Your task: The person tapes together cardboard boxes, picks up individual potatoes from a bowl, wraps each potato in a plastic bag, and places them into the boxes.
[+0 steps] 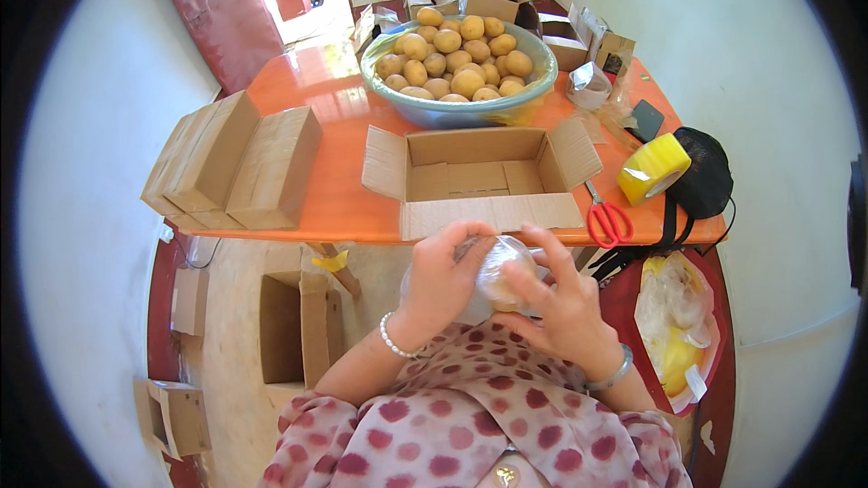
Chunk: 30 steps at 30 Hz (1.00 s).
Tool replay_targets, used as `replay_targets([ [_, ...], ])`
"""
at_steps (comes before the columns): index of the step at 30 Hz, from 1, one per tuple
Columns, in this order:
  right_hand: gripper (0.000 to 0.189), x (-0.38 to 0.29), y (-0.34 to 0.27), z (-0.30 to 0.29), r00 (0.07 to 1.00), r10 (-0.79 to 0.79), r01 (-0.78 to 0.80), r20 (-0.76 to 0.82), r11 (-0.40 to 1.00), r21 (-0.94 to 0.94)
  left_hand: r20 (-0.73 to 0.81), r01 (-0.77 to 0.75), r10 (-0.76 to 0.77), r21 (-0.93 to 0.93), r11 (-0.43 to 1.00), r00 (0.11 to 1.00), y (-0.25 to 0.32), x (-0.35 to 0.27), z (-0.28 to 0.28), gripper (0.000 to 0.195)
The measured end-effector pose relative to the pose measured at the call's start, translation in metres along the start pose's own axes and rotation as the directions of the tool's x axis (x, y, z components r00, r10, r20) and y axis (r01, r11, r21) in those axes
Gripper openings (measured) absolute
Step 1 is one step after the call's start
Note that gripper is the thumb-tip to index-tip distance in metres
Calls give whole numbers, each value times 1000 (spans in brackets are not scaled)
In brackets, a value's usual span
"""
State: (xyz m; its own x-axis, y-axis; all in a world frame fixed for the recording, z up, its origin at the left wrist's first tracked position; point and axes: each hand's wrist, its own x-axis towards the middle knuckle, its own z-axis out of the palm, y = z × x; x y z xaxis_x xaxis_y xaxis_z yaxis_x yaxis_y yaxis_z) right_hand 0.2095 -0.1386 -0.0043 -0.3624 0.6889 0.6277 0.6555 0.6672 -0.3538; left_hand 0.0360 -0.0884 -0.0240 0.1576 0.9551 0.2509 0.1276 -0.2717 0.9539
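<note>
Before my chest, just off the table's front edge, my left hand (444, 278) and my right hand (566, 312) hold a roundish thing in crinkled clear plastic film (503, 274). The left fingers and thumb pinch the film at its upper side. My right thumb supports it from below, its fingers spread around the right side. What is inside the film is only partly visible. Just beyond the hands, an open cardboard box (491, 211) sits with flaps folded out and its visible floor bare. Behind it stands a blue basin (441, 115) heaped with yellow-brown, potato-like produce (468, 81).
Closed cartons (271, 169) are stacked on the orange table (346, 196) at left. To the right lie red-handled scissors (609, 222), a yellow tape roll (652, 168), a black bag (702, 173), a phone (645, 120) and clear tape (588, 86). An open carton (281, 325) stands on the floor.
</note>
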Motion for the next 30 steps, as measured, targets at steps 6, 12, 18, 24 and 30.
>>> replay_targets([
  [6,63,4,-1,-12,995,103,-105,19,970,220,137,75,-58,-123,990,989,20,-8,-4,13],
  [12,65,0,3,-9,897,392,-432,205,676,597,259,-147,185,-162,976,948,11,-3,-19,21],
  [18,66,5,0,-17,832,404,-528,380,363,768,128,-268,255,88,959,958,19,-3,-20,25],
  [24,54,5,0,-22,723,503,-604,474,127,787,186,-488,452,287,824,872,7,-4,-12,23],
  [30,44,2,-3,-11,752,612,-551,245,379,743,419,40,119,-351,935,900,11,-19,-12,46],
])
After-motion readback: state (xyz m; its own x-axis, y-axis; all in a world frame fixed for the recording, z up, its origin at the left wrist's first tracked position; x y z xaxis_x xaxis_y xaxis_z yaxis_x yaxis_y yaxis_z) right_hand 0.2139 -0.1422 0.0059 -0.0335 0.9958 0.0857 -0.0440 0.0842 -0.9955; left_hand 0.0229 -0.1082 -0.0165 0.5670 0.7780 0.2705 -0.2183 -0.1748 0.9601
